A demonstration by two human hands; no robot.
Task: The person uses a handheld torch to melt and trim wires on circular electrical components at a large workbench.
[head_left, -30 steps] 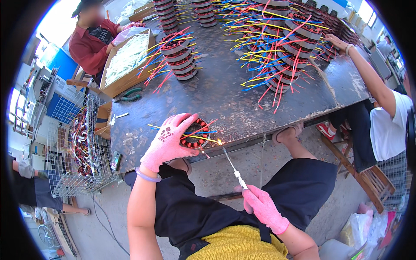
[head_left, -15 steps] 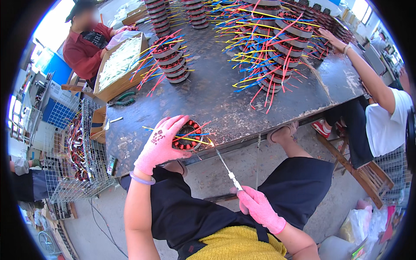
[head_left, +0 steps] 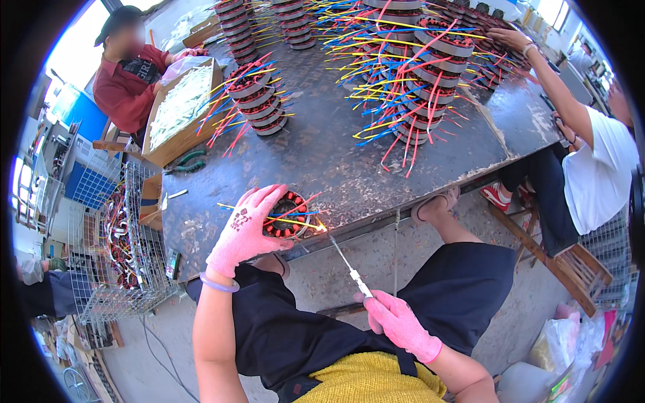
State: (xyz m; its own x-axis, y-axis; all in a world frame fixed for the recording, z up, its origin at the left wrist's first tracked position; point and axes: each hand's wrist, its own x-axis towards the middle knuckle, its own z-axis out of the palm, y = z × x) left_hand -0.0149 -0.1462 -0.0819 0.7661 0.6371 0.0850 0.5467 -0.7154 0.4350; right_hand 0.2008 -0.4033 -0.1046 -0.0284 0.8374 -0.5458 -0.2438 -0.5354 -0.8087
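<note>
At the near edge of the table, my left hand (head_left: pixel 240 225), in a pink glove, curves around the left side of a motor stator (head_left: pixel 293 230), a dark ring with red windings. Its fingers lie over the top and its thumb sits at the near side. Red, yellow and blue lead wires stick out of the stator. My right hand (head_left: pixel 403 324), also gloved in pink, grips the white handle of a long-necked lighter (head_left: pixel 354 273). The lighter's thin metal neck points up toward the stator, and a small orange flame glows beside the yellow wire's end.
Stacks of wired stators (head_left: pixel 257 101) (head_left: pixel 430 80) rise on the table (head_left: pixel 329 151). Left are green-handled pliers (head_left: pixel 188 161), a carton (head_left: pixel 181 111) of pale strips and a wire cage (head_left: pixel 121 289). Co-workers sit at the far left (head_left: pixel 124 94) and right (head_left: pixel 598 161).
The flame at the lighter's tip looks larger, and the lighter has shifted slightly left. My left hand still holds the stator. The right co-worker's reaching arm has moved a little and the head leans into view.
</note>
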